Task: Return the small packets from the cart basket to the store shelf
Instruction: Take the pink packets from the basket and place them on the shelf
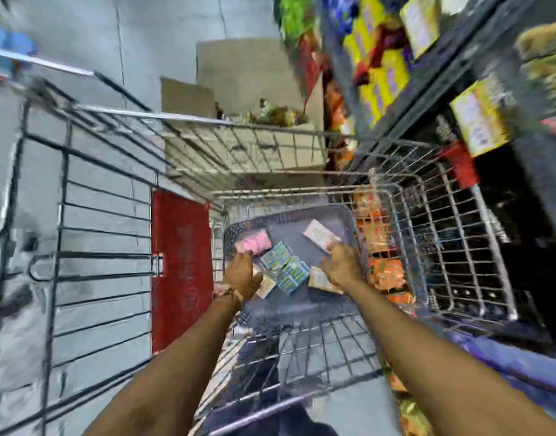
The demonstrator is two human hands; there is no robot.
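Fingers [331, 250] of my right hand [342, 265] curl at a pale packet's [320, 234] edge, grip unclear through blur; left hand [242, 273] seems clenched on one. Remaining packets [284, 267] lie between both, inside the basket [349, 215]. Pinch firmly, lift straight.

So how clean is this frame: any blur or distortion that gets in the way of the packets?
Head view: strong motion blur smears the shelf goods and cart wires; wide-angle bending curves the edges. The packets show as colour patches with unreadable print. Both hands, left hand and right hand, are soft-edged, so their grips are unclear.
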